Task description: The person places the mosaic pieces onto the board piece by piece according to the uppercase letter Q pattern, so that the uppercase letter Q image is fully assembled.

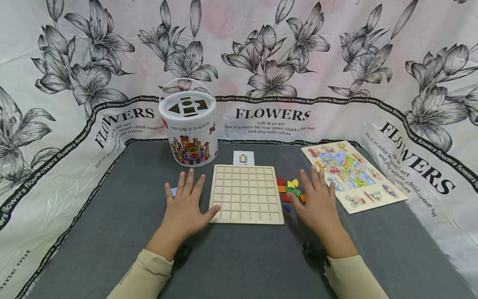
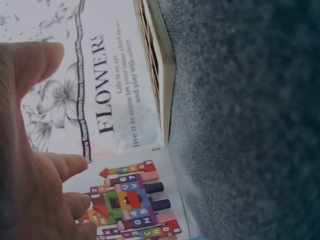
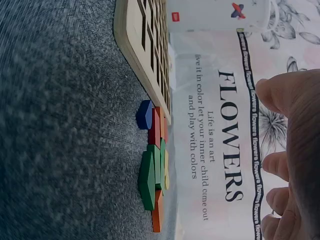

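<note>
In the head view a square wooden grid board [image 1: 246,195] lies flat on the grey table. My left hand [image 1: 186,211] is spread with straight fingers at its left side, the thumb over the board's left edge; whether it touches cannot be told. Spread likewise, my right hand [image 1: 317,207] is beside a small pile of coloured blocks, partly covering it. A red block [image 1: 286,198], a yellow block [image 1: 295,182] and a dark blue block [image 1: 286,207] show there; a green block [image 3: 147,180] stands out in the right wrist view. Beyond the left fingers lies a light blue piece [image 1: 173,191], partly hidden. Neither hand holds anything.
A white lidded bucket [image 1: 192,124] with shaped holes stands behind the left hand. A small card [image 1: 243,158] with a coloured grid pattern lies at the board's far edge. To the right is a picture puzzle board [image 1: 373,199]. A flower-printed cloth [image 1: 272,120] hangs behind.
</note>
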`<state>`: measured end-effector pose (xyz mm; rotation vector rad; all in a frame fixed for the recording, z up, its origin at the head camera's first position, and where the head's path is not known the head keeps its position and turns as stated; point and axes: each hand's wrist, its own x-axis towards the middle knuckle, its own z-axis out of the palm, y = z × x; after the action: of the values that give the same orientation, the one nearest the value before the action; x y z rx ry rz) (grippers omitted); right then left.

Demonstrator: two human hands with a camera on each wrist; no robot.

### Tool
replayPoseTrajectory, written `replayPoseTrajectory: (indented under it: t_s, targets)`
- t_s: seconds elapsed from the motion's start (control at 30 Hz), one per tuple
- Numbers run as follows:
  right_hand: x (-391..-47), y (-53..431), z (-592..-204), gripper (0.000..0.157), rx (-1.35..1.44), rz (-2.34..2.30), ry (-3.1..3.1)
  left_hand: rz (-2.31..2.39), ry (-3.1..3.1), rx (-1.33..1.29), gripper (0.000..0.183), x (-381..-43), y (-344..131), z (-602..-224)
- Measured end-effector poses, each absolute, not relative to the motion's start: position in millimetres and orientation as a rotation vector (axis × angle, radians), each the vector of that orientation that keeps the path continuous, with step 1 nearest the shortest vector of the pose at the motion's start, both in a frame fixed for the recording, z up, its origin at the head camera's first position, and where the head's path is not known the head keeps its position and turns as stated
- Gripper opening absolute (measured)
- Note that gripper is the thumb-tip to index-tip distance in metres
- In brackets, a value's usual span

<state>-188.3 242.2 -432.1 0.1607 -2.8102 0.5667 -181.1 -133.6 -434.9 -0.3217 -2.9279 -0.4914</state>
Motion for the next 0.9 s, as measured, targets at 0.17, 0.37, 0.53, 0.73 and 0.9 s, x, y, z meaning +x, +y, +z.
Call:
replayPoseTrajectory:
  t_s: [0.17, 0.37, 0.53, 0.73, 0.9]
  targets:
    - [-185.3, 242.5, -434.0, 0.075, 0.109, 0.615, -2.771, -0.731, -2.988, -0.506, 0.079, -180.7, -125.9, -438.7]
    - [-183.8, 243.6, -438.3, 0.049, 0.047, 0.677, -2.580, -0.691, -3.107, -0.758, 0.056, -182.4, -116.1, -442.1]
    - [-190.9, 251.1, -438.1, 0.036, 0.034, 0.687, -2.511, -0.591, -3.131, -0.781, 0.054, -187.7, -115.9, -432.7]
    - [-209.0, 270.9, -426.9, 0.033, -0.006, 0.810, -2.658, -0.673, -3.134, -0.799, 0.054, -190.4, -118.8, -430.1]
    - [-239.1, 283.8, -419.5, 0.032, 0.040, 0.762, -2.938, -0.657, -3.126, -0.842, 0.057, -196.2, -113.8, -435.6]
